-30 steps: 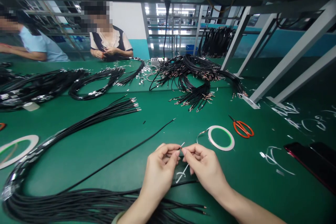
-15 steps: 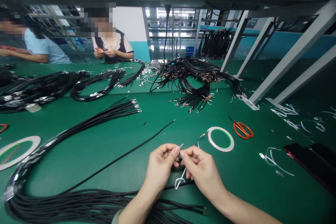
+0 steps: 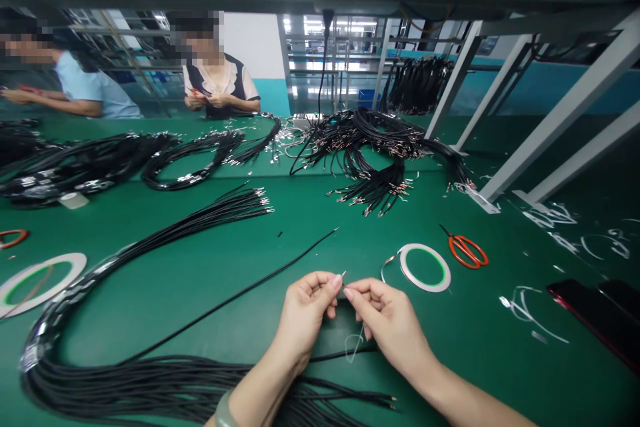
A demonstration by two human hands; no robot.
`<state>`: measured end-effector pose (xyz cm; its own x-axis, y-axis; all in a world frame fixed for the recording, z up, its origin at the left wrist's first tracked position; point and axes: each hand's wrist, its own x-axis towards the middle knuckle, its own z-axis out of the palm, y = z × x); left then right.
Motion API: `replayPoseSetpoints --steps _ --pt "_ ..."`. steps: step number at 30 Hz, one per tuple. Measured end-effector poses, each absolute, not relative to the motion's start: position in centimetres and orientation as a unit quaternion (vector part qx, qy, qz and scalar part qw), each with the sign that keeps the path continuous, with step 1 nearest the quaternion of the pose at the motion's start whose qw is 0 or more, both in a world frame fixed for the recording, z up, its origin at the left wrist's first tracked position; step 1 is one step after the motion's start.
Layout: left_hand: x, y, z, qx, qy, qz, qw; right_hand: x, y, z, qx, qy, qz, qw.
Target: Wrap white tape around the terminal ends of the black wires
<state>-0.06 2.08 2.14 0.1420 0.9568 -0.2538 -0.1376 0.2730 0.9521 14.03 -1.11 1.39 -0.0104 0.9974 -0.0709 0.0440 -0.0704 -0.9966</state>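
Observation:
My left hand (image 3: 311, 303) is closed in a pinch, with the thin pale tip of a cable end (image 3: 343, 274) sticking up past the thumb. Right beside it, my right hand (image 3: 384, 310) pinches at the same spot, fingertips almost touching the left ones. A thin white strip (image 3: 354, 347) dangles in a loop below my right fingers, blurred. What lies between the fingertips is mostly hidden. Under my left forearm runs a thick bundle of black cables (image 3: 165, 383), curving round at the left. One single black cable (image 3: 240, 292) lies apart from it.
A roll of tape (image 3: 405, 279) and orange-handled scissors (image 3: 467, 251) lie to the right, near white scraps (image 3: 523, 310) and a dark phone-like object (image 3: 595, 320). Another tape roll (image 3: 75, 267) is at left. Cable heaps (image 3: 370, 130), metal legs (image 3: 555, 117) and two people stand beyond.
The whole view has shifted slightly, moving the table things a little to the right. The white strip under my right hand has swung right. Both hands keep their pinch.

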Motion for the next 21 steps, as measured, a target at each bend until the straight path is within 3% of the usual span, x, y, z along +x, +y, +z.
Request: replayPoseSetpoints --steps 21 --pt "-0.28 2.2 2.65 0.414 0.503 0.422 0.63 14.09 -1.16 2.03 -0.531 -0.53 0.442 0.491"
